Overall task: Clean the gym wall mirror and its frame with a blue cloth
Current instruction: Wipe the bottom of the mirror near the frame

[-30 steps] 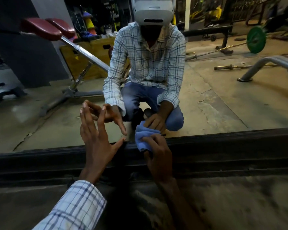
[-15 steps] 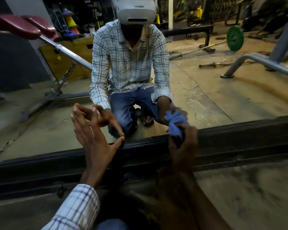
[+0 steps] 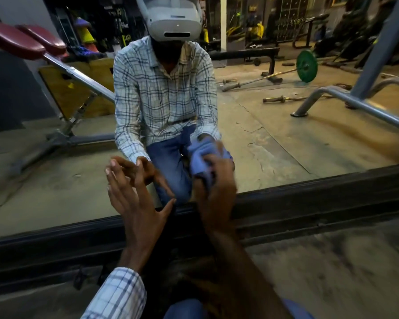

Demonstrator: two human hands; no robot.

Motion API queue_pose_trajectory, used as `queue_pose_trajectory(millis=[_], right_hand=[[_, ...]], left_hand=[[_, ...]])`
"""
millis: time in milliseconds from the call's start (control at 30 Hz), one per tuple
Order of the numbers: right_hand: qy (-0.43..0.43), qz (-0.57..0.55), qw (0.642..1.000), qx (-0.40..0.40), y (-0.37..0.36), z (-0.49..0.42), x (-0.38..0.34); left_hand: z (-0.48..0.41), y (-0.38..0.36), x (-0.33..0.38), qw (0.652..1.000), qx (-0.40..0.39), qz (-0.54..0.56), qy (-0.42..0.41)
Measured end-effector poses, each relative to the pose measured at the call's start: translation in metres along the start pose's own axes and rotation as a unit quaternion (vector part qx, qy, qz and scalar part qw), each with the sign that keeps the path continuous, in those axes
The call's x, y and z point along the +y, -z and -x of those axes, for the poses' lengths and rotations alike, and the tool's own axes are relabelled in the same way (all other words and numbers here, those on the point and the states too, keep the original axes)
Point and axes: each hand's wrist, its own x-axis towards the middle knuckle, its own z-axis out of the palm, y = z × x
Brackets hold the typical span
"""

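The wall mirror [image 3: 286,139] fills the upper view and reflects me crouching in a checked shirt. Its dark bottom frame [image 3: 309,194] runs across the middle, just above the floor. My left hand [image 3: 136,203] presses flat on the glass with straight, spread fingers, thumb near the frame's top edge. My right hand [image 3: 217,194] grips a bunched blue cloth [image 3: 203,157] against the lower glass, just above the frame. The hand covers the lower part of the cloth.
The dusty floor [image 3: 332,272] lies below the frame. Reflected in the glass are a red-padded bench [image 3: 32,46], a barbell with a green plate [image 3: 306,65], a wooden box [image 3: 78,88] and a grey machine leg [image 3: 355,104].
My right hand has lifted the cloth from the frame's top edge up onto the lower glass, after sliding right along the frame. My left hand stays pressed on the mirror.
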Motion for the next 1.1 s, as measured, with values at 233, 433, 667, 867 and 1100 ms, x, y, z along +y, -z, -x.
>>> queue_pose_trajectory(millis=[233, 433, 667, 867, 1100], right_hand=[[-0.034, -0.027, 0.991, 0.128, 0.024, -0.06, -0.014], [0.054, 0.009, 0.997, -0.053, 0.017, -0.054, -0.027], [-0.053, -0.043, 0.991, 0.118, 0.053, -0.08, -0.004], [0.159, 0.077, 0.969, -0.173, 0.057, -0.072, -0.003], [0.011, 0.051, 0.998, 0.044, 0.128, -0.103, 0.058]], left_hand=[[0.001, -0.001, -0.008, 0.999, -0.008, -0.028, -0.02], [0.001, -0.008, -0.013, 1.0, 0.002, -0.01, -0.028], [0.002, -0.005, -0.004, 1.0, 0.004, 0.01, -0.006], [0.002, -0.003, 0.031, 0.999, -0.014, 0.0, -0.035], [-0.004, -0.023, 0.114, 0.994, -0.049, 0.021, -0.093]])
